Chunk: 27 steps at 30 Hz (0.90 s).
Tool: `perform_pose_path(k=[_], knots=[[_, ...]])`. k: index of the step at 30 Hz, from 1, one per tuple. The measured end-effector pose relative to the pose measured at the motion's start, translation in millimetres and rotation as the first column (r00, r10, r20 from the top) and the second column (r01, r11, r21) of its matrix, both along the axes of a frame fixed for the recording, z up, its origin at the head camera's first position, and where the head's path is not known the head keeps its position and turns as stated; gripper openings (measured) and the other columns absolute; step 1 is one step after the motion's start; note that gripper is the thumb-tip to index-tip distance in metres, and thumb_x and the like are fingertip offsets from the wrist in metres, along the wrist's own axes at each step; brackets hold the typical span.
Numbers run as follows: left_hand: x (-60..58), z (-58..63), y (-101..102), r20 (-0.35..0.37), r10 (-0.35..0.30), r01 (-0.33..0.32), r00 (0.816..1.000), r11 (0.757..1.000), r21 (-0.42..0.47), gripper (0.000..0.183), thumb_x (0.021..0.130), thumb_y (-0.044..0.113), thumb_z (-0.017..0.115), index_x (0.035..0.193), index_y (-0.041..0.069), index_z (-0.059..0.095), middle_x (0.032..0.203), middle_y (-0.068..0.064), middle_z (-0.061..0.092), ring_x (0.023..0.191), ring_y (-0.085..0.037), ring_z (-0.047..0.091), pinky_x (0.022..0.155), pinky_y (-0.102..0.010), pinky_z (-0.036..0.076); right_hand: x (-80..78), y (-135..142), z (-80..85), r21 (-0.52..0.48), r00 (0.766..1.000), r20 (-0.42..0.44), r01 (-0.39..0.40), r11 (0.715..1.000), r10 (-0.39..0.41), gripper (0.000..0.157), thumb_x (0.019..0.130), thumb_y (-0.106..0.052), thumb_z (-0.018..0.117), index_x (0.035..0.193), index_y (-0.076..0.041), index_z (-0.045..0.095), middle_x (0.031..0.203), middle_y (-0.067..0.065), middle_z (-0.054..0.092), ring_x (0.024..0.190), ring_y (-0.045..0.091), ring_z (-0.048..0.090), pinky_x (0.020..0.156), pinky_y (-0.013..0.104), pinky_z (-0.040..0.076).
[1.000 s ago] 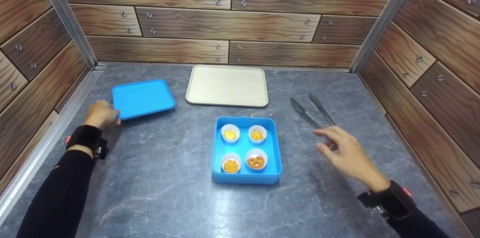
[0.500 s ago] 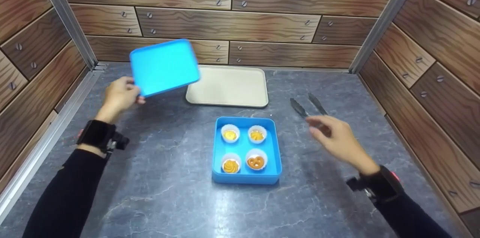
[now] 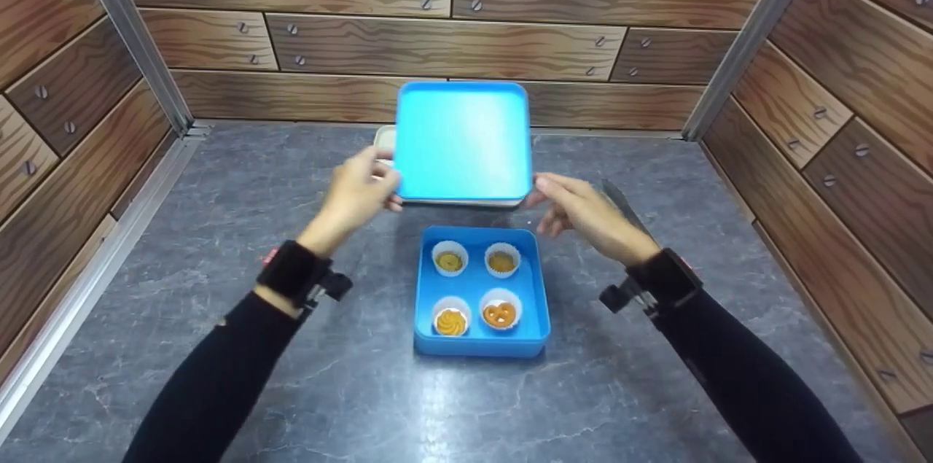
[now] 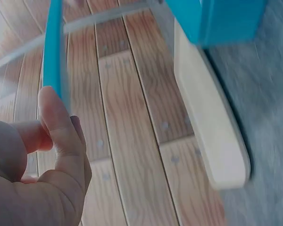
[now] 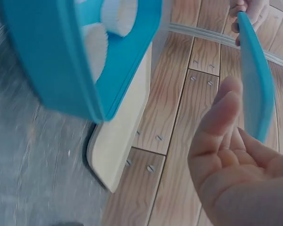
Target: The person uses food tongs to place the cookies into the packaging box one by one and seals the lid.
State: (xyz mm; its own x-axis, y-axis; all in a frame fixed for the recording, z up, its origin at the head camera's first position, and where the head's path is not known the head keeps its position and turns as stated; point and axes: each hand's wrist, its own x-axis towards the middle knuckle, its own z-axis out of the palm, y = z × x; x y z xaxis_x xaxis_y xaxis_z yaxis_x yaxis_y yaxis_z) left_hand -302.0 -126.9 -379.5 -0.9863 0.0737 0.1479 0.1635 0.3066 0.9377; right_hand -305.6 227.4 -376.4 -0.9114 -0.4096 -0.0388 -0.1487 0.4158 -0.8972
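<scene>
A blue rectangular lid (image 3: 463,138) is raised and tilted behind the blue box (image 3: 481,348). My left hand (image 3: 358,189) pinches its near left corner between thumb and fingers, as the left wrist view also shows at the lid's edge (image 4: 54,56). At the opposite corner is my right hand (image 3: 587,219), its fingers spread and loosely bent right beside the lid. In the right wrist view that hand's fingers (image 5: 221,110) overlap the lid. Inside the box stand several white paper cups, one with a pretzel (image 3: 500,315) and another with a swirled cookie (image 3: 450,322).
Behind the lid a cream tray (image 3: 384,137) lies on the grey marbled table (image 3: 328,383), mostly hidden in the head view. Dark-tipped tongs (image 3: 618,198) lie at the right, partly covered by my right hand and wrist. Wood-patterned walls (image 3: 350,47) enclose the back and sides.
My left hand has lifted the lid off the table and carried it right, behind the box. My right hand has moved left from the tongs to the lid's right corner.
</scene>
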Motion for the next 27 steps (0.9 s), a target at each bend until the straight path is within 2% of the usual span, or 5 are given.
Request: perform_pose_path(k=[6, 13, 17, 22, 27], knots=[[-3.5, -13.5, 16, 0.021, -0.073, 0.073, 0.997, 0.997, 0.015, 0.043, 0.105, 0.003, 0.058, 0.147, -0.004, 0.052, 0.113, -0.019, 0.071, 0.068, -0.015, 0.070, 0.073, -0.037, 0.069, -8.1, 6, -5.7, -0.054, 0.999, 0.011, -0.048, 0.997, 0.049, 0.037, 0.112, -0.026, 0.057, 0.141, -0.003, 0.058, 0.108, 0.016, 0.067, 0.091, 0.030, 0.070, 0.084, 0.042, 0.067], [-12.9, -33.8, 20, 0.001, -0.166, 0.166, 0.986, 0.986, 0.011, 0.043, 0.106, 0.001, 0.061, 0.148, -0.003, 0.053, 0.113, -0.018, 0.066, 0.089, -0.037, 0.072, 0.075, -0.030, 0.068, -19.2, 19, -24.3, -0.021, 0.999, -0.024, -0.035, 0.999, 0.035, 0.035, 0.108, -0.015, 0.064, 0.141, -0.003, 0.061, 0.109, 0.019, 0.070, 0.089, 0.025, 0.073, 0.082, 0.037, 0.068], [-15.0, -41.6, 20, -0.046, -0.188, 0.187, 0.981, 0.982, -0.024, 0.036, 0.104, -0.002, 0.064, 0.140, -0.004, 0.058, 0.111, -0.020, 0.067, 0.082, -0.027, 0.073, 0.074, -0.031, 0.068, -22.7, 22, -30.7, -0.002, 0.999, -0.049, -0.019, 1.000, 0.019, 0.033, 0.106, -0.012, 0.067, 0.138, -0.002, 0.063, 0.114, 0.020, 0.071, 0.095, 0.029, 0.076, 0.085, 0.037, 0.068], [-16.6, -48.0, 19, -0.088, -0.205, 0.199, 0.975, 0.977, -0.070, 0.027, 0.103, -0.004, 0.065, 0.130, -0.003, 0.062, 0.108, -0.021, 0.069, 0.083, -0.026, 0.075, 0.076, -0.031, 0.069, -23.1, 20, -35.8, 0.056, 0.988, -0.155, -0.007, 0.998, 0.015, 0.035, 0.104, -0.008, 0.069, 0.138, -0.003, 0.065, 0.115, 0.017, 0.074, 0.096, 0.033, 0.078, 0.082, 0.037, 0.069], [-18.5, -55.4, 18, -0.129, -0.203, 0.183, 0.971, 0.972, -0.150, 0.022, 0.102, -0.007, 0.064, 0.124, -0.001, 0.064, 0.105, -0.020, 0.073, 0.088, -0.029, 0.077, 0.077, -0.029, 0.068, -24.7, 16, -44.9, 0.104, 0.952, -0.304, 0.003, 0.995, 0.029, 0.031, 0.100, 0.003, 0.069, 0.132, 0.000, 0.070, 0.112, 0.016, 0.076, 0.090, 0.027, 0.079, 0.079, 0.039, 0.069]])
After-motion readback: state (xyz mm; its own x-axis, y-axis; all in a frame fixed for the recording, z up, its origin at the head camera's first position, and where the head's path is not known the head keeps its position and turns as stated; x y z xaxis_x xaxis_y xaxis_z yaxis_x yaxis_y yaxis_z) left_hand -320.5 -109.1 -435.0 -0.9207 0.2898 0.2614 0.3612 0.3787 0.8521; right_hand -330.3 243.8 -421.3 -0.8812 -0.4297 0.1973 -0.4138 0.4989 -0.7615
